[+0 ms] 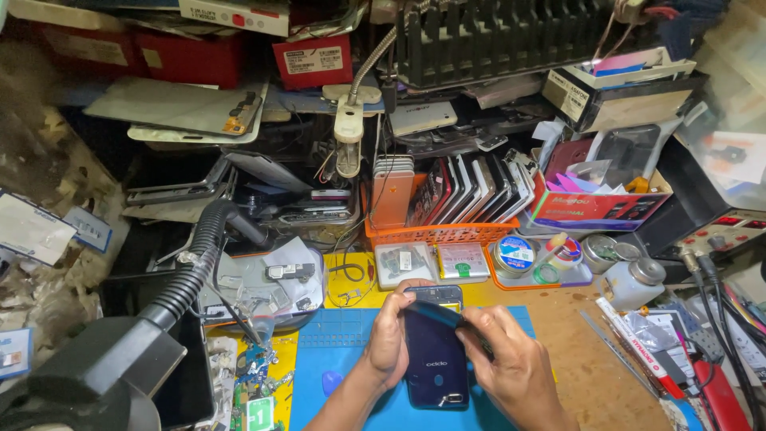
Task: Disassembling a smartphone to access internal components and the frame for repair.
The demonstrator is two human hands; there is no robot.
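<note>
A dark blue smartphone (pixel 435 359) lies back up over the blue work mat (pixel 335 359), its back cover lifted away at the top edge so the inner body shows there. My left hand (pixel 389 339) grips the phone's left side, thumb near the top corner. My right hand (pixel 511 363) holds the right side, fingers curled on the raised edge of the cover. A small blue plastic pick (pixel 331 381) rests on the mat to the left of my left wrist.
A black flexible hose with a hood (pixel 171 295) reaches in from the left. An orange basket (pixel 443 233) behind the mat holds several upright phones. Round tins (pixel 513 255), a white bottle (pixel 634 283), a metal ruler (pixel 614 345) and cables lie on the wooden bench at right.
</note>
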